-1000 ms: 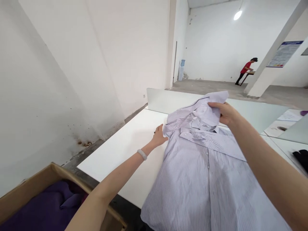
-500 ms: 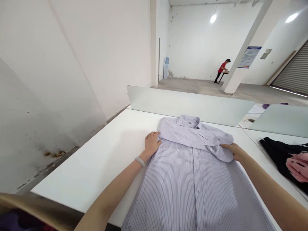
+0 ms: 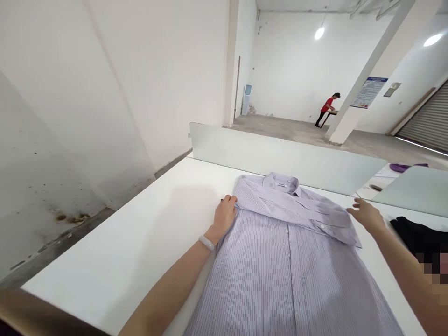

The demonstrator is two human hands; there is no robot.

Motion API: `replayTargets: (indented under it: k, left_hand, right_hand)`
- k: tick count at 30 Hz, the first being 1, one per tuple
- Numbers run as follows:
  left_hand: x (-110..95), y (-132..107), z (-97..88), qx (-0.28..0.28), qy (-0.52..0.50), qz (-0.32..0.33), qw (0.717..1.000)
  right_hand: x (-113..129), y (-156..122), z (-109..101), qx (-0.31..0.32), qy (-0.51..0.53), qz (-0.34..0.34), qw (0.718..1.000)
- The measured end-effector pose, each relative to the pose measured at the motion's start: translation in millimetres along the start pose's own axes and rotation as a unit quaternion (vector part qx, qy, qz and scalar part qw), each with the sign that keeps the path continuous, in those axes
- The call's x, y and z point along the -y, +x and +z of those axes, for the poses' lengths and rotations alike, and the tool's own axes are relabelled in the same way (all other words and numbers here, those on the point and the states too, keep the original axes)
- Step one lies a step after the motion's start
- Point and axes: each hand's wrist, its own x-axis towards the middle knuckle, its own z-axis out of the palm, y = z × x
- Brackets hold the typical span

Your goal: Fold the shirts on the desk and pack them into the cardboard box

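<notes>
A striped light-purple button-up shirt (image 3: 259, 261) lies front up on the white table (image 3: 168, 210), its collar toward the partition. One sleeve is folded across the chest, and its cuff reaches the opposite side. My left hand (image 3: 226, 213), with a pale bangle on the wrist, has its fingers curled on the shirt's left edge, at the fold below the shoulder. Just off the shirt's right shoulder, my right hand (image 3: 369, 217) is open, its fingers apart and nothing in them.
A low frosted partition (image 3: 280, 156) runs along the table's back edge. Black clothing (image 3: 416, 233) lies to the right. Past the partition are purple cloth (image 3: 402, 167), a pillar (image 3: 371, 70) and a person in red (image 3: 327, 105) at a small table.
My right hand has let go of the sleeve's cuff end and moved outward to the right. The sleeve now lies flatter across the chest. My left hand stays at the left edge, fingers more curled.
</notes>
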Motion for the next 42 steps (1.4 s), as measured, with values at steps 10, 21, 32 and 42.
replayTargets:
  k: [10,21,32,42]
  left_hand:
    - [7.4,2.9,1.1,-0.002,-0.055,0.003,0.998]
    - [8.6,5.4,12.2,0.021,0.058,-0.015,0.998]
    - [1.8,3.1,5.1,-0.012,0.034,-0.045,0.998]
    - [1.1,5.9,1.1,-0.002,0.04,-0.047,0.998]
  right_hand:
    - [245.7,35.0,163.0,0.237,0.042,-0.137,0.961]
    - [246.9,48.6,202.2,0.241,-0.055,-0.01,0.969]
    - [217.5,39.7,170.5,0.259,0.028,-0.128,0.957]
    - [13.8,19.5,43.7,0.169,-0.136,0.033,0.976]
